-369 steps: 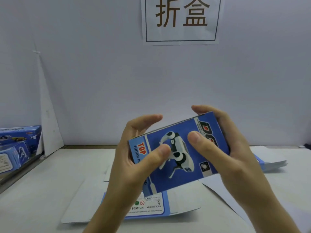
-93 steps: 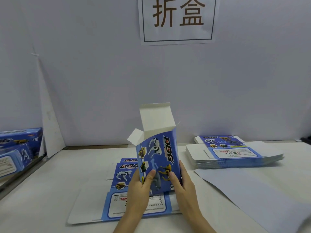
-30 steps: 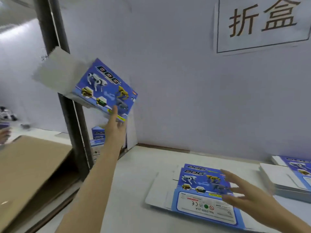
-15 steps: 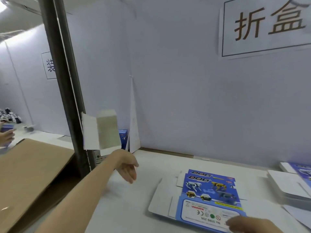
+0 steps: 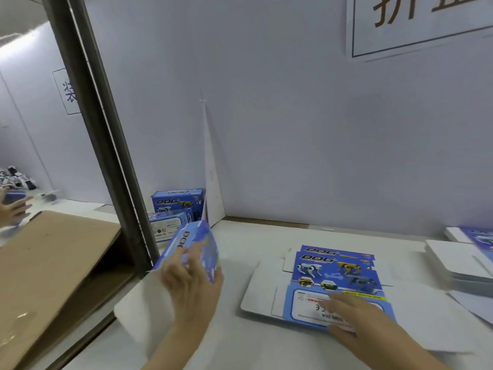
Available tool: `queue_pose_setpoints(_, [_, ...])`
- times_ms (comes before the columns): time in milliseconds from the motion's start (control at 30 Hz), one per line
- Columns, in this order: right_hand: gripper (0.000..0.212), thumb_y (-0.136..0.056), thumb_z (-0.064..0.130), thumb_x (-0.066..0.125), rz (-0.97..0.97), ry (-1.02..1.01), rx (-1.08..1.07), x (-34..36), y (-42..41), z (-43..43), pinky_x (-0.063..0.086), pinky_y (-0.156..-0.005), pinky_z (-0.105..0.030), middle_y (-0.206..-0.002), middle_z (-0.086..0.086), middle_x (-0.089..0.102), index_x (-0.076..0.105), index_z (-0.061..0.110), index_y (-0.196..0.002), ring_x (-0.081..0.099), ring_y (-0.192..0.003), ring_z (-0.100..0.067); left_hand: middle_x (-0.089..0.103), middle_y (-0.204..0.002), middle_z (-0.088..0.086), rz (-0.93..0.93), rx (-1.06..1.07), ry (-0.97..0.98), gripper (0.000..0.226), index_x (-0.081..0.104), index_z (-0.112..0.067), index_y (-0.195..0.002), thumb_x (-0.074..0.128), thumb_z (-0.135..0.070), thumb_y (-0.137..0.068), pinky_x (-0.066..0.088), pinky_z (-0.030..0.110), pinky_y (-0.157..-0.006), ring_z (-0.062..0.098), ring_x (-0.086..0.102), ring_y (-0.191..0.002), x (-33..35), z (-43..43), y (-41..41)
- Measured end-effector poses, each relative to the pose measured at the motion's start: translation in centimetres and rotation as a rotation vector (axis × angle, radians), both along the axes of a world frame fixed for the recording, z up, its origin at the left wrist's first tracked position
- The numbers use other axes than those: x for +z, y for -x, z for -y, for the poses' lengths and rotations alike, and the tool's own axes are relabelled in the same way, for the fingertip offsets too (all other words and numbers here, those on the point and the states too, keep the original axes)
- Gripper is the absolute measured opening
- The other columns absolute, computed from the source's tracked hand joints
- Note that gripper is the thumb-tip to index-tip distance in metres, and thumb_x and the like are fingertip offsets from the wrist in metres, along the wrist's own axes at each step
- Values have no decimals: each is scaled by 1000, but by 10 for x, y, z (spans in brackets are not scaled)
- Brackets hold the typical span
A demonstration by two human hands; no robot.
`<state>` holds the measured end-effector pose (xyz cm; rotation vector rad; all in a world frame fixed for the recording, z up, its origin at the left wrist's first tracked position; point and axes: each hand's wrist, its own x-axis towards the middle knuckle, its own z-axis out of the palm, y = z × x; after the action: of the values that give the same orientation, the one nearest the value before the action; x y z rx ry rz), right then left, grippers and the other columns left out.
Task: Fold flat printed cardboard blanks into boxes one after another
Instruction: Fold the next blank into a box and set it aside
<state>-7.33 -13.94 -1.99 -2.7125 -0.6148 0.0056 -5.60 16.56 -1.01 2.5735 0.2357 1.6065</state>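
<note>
My left hand (image 5: 192, 279) is up against the folded box (image 5: 198, 243), which hangs tilted above the white table (image 5: 240, 343) near its left edge, just in front of the dark metal post (image 5: 104, 156). My fingers (image 5: 194, 253) lie stretched over the box's blue face, but the motion blur is too heavy for me to say whether I grasp it or only touch it. My right hand (image 5: 356, 315) lies released and flat on the flat blank (image 5: 334, 273) in the middle of the table. Its fingers are spread on the white label panel at the near end, and the thumb is at the blank's near edge. That blank sits on top of another one, printed side up, with the dog pictures facing me. Beyond the post, against the wall, finished boxes (image 5: 177, 208) stand stacked together. At the far right a stack of blanks (image 5: 458, 263) waits, well apart from my right hand. A brown cardboard sheet (image 5: 53, 268) slopes on the left side of the post, and another person's hand (image 5: 14, 212) shows at the left edge. A paper sign (image 5: 416, 28) hangs on the wall above.
</note>
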Motion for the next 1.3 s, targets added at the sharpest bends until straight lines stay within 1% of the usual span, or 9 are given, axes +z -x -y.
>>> queue_pose_setpoints(167, [60,-95,57,39,114,39,-9,-23,-2,-8,3,-118,-26,-159,18,1,20,42,-149,2,-147,-6,25,-140,37,-181,143,190,103,36,4,-141,91,-16,-56,27,66,-104,53,28,-129,0,-26,20])
queue_pose_setpoints(367, [40,-65,69,68,286,153,-16,-20,10,-13,55,-74,-22,-106,17,71,74,44,-95,69,-95,-2,56,-128,23,-419,231,758,85,30,-10,-146,70,-47,-81,44,51,-90,45,51,-115,32,-76,31])
queue_pose_setpoints(500, [59,-75,62,68,295,163,-13,-24,6,-12,30,-112,-28,-145,17,38,55,44,-129,40,-134,-3,63,-101,10,-890,147,738,58,60,-16,-112,57,-65,-82,55,32,-65,32,68,-77,35,-77,35])
queue_pose_setpoints(633, [59,-86,61,56,181,125,-27,-19,5,-13,10,-116,-23,-152,19,14,39,46,-141,24,-143,-3,50,-124,-2,-1270,-199,880,72,30,-46,-127,78,-48,-73,56,27,-57,17,63,-92,33,-76,43])
queue_pose_setpoints(767, [57,-95,57,39,231,122,-31,-34,-2,-9,-19,-111,-27,-159,15,2,21,45,-148,5,-148,-6,60,-100,6,-988,-121,610,43,42,-24,-138,51,-26,-97,51,29,-45,26,66,-67,22,-65,34])
queue_pose_setpoints(900, [55,-99,56,13,140,174,-75,-10,7,-15,40,-104,-26,-133,14,56,65,47,-115,58,-117,-3,68,-58,15,-799,-66,829,22,61,4,-105,49,-13,-98,49,27,-39,33,66,-48,65,-73,22])
queue_pose_setpoints(1033, [75,-96,54,-6,182,144,-78,-17,3,-14,45,-97,-22,-124,15,63,68,49,-108,62,-112,-4,61,-114,11,-804,-86,1007,43,46,-8,-131,61,-20,-93,58,30,-77,28,64,-102,126,-76,-16])
queue_pose_setpoints(1133, [82,-98,47,-9,234,134,-19,-21,5,-12,55,-70,-20,-99,21,72,73,50,-90,70,-87,1,58,-110,19,-496,-386,1371,24,48,-1,-117,51,-15,-98,57,31,-53,31,62,-89,161,-74,-49])
queue_pose_setpoints(1300, [82,-99,49,-7,294,230,-3,-23,5,-9,13,-113,-19,-101,20,72,75,46,-90,24,-140,4,34,-150,20,-543,-586,932,66,28,-5,-148,52,-31,-92,37,43,-109,36,39,-134,146,-15,-77])
